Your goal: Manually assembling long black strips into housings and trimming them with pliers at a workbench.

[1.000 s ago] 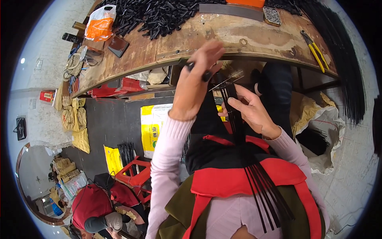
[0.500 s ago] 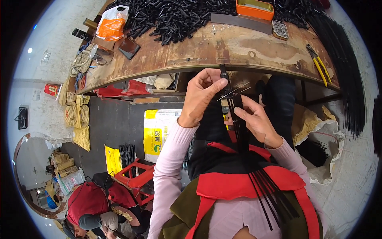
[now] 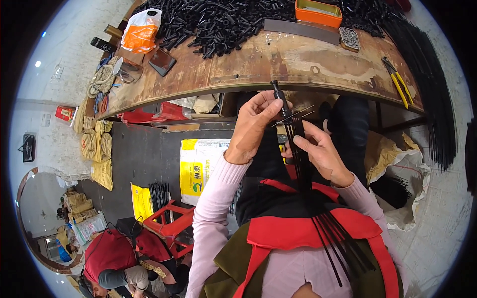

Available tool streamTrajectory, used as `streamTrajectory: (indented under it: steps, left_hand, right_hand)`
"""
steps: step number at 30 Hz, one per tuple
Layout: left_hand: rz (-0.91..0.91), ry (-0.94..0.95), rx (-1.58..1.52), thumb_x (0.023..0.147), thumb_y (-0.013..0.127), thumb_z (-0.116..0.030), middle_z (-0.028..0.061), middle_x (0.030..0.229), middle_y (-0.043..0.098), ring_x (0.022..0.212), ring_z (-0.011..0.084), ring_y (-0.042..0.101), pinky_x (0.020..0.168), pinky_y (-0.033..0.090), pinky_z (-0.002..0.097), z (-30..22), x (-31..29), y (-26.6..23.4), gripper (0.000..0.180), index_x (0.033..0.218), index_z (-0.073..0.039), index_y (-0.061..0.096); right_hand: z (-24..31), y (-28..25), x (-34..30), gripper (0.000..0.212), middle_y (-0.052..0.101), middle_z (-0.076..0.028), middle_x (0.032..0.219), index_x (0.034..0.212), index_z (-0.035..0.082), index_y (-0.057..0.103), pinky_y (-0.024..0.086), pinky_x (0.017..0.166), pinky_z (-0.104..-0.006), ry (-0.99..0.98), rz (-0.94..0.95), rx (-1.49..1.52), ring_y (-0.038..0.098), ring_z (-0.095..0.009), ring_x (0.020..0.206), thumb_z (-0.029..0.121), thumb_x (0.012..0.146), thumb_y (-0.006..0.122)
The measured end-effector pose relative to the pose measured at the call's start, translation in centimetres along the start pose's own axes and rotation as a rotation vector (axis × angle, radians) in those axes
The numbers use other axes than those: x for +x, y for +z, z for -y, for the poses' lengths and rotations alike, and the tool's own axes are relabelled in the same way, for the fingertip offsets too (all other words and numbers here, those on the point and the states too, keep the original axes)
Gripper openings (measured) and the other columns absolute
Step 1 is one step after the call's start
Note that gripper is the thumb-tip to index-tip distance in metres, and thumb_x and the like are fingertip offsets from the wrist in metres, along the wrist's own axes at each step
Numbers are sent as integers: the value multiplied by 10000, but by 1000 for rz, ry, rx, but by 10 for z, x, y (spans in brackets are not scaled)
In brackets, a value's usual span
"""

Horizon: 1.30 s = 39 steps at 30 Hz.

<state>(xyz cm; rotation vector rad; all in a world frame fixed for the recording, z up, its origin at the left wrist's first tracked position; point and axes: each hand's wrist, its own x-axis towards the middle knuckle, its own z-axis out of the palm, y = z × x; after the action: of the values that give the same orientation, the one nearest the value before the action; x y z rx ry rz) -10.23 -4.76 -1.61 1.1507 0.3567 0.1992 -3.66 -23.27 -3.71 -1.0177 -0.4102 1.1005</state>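
Between the thumb and fingers of my left hand (image 3: 257, 121) is a black turned handle piece (image 3: 279, 93), its knobbed end pointing up toward the table edge. My right hand (image 3: 318, 146) is closed round a bundle of long thin black rods (image 3: 296, 164), which run down over my lap and fan out across my red-trimmed apron. The rods' upper ends meet the lower end of the handle piece; whether they sit inside it I cannot tell. A few thin pale sticks (image 3: 293, 115) cross the bundle there, just above my right thumb.
A worn wooden table (image 3: 238, 67) lies ahead, with heaped black tubular parts (image 3: 218, 30), an orange tin (image 3: 318, 14), yellow-handled pliers (image 3: 397, 82) and a phone (image 3: 162, 62). Black rods (image 3: 437, 99) hang over its right end. Another person (image 3: 112, 253) bends at lower left, near a red stool (image 3: 171, 218).
My left hand has shifted slightly down and right, and the black handle piece now tilts more to the left at its top. My right hand keeps its hold on the rods.
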Motion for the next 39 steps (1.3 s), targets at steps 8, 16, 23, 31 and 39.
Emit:
streamTrajectory:
  steps: [8,16,23,31,39]
  left_hand:
    - [-111,38,-63,885,722,-155,36,983,667,866,88,616,807,488,236,1,-4,6,313,1136,-26,588]
    - [-191,91,54,870,730,-96,56,991,696,864,89,637,766,508,226,-5,-6,13,322,1156,10,629]
    - [-93,82,109,916,674,-122,100,1069,696,960,151,662,855,513,263,-3,-5,4,352,1228,22,597]
    - [6,66,-14,923,666,-110,84,1048,701,929,131,657,828,511,258,4,-4,1,319,1209,15,598]
    - [-172,162,142,881,693,-29,130,1062,698,946,147,667,865,526,266,-3,-15,15,357,1208,61,582]
  right_hand:
    - [0,1,1,394,613,-86,1000,1365,5,459,563,876,-389,6,26,-4,636,-173,903,131,1000,535]
    - [3,1,1,386,613,-81,989,1362,-3,460,561,878,-388,2,17,-6,629,-167,892,123,1004,524]
    - [0,-2,2,357,613,-67,994,1328,-6,484,556,889,-405,2,26,45,620,-150,881,119,998,533]
    - [-4,-11,4,359,615,-59,1014,1315,1,493,554,895,-419,19,70,131,627,-151,894,136,989,558]
    - [2,-6,2,373,610,-55,1027,1317,0,492,555,885,-411,18,48,103,626,-148,895,157,986,565]
